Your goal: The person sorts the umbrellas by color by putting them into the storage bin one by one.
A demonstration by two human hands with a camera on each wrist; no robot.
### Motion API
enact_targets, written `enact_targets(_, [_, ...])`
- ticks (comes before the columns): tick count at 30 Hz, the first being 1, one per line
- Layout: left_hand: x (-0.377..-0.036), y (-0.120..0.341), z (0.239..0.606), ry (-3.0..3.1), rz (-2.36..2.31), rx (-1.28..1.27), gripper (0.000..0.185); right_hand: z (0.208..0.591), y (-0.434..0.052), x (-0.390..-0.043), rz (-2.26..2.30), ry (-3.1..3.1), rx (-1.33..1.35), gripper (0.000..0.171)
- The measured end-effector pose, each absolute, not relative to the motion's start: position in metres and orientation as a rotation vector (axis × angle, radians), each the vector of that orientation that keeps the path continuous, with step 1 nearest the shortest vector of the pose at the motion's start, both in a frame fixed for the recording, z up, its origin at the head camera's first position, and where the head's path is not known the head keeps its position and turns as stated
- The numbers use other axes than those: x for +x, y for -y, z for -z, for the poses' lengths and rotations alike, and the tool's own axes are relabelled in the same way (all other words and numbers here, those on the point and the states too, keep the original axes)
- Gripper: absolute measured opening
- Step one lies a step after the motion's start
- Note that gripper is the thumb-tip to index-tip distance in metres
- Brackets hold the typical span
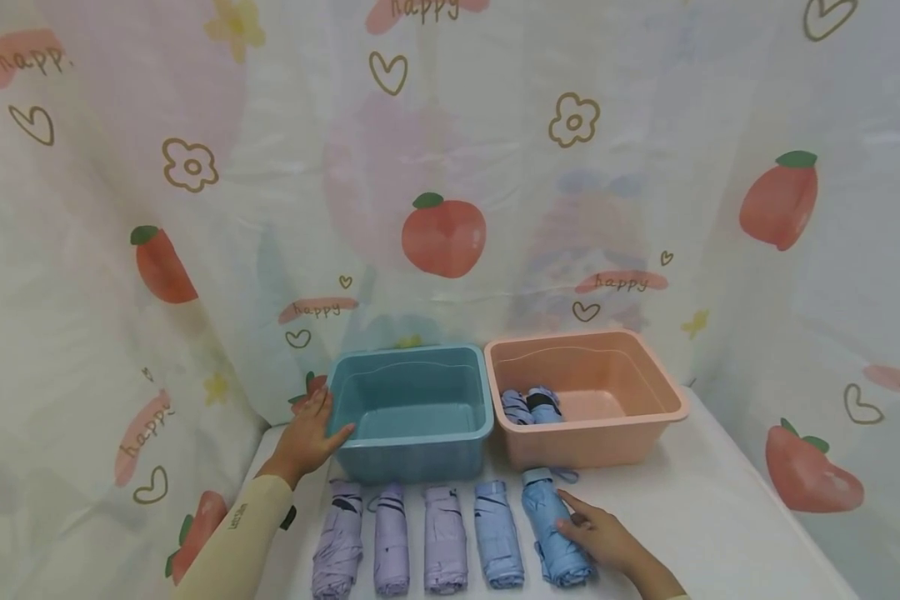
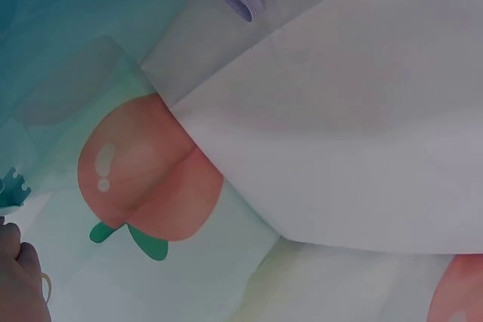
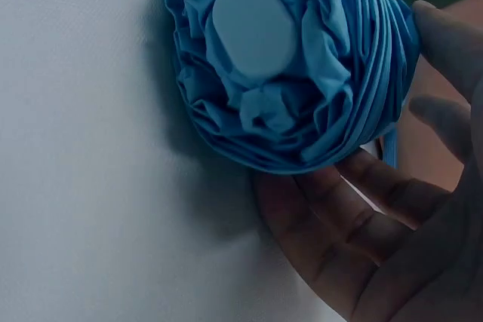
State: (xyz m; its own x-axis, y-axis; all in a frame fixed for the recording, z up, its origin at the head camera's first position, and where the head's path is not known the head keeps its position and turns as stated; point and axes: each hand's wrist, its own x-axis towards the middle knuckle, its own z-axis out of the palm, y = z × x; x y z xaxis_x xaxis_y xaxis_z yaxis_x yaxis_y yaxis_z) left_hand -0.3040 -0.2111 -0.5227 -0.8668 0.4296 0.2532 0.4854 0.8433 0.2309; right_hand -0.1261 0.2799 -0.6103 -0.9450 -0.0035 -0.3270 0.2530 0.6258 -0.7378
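My left hand (image 1: 306,437) rests against the left side of a blue-green plastic bin (image 1: 412,458), fingers stretched along its outer wall and the thumb at the front corner of the rim. On the table, my right hand (image 1: 603,537) grips a folded blue umbrella (image 1: 553,529) from its right side. Close up in the right wrist view, the gathered blue fabric of the umbrella (image 3: 332,58) surrounds a pale oval end, with fingers (image 3: 332,209) reaching round its edge. To its left lie another blue umbrella (image 1: 498,533) and several lilac umbrellas (image 1: 446,542) in a row.
A pink-orange bin (image 1: 585,446) stands right beside the blue-green one and holds two folded umbrellas (image 1: 543,406) at its left end. Both stand on a white table (image 1: 690,517). A curtain printed with fruit and hearts (image 1: 450,150) hangs behind and on both sides.
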Motion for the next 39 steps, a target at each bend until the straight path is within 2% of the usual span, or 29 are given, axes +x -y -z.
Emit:
enact_targets(7, [-0.303,0.209,0.520,2.855,0.425,-0.702,0.089,0.605,-0.271,-0.125,1.182,-2.555,0.195,0.087])
enact_targets(20, [-0.303,0.206,0.522,2.860,0.425,-0.685,0.089,0.595,-0.261,-0.124,1.212,-2.564,0.123,0.073])
enact_targets(27, [-0.304,0.204,0.522,2.866,0.432,-0.691,0.089,0.600,-0.257,-0.124,1.354,-2.483,0.222,0.070])
enact_targets(39, [-0.306,0.209,0.518,2.891,0.413,-0.699,0.088,0.584,-0.254,-0.127,1.429,-2.453,0.264,0.063])
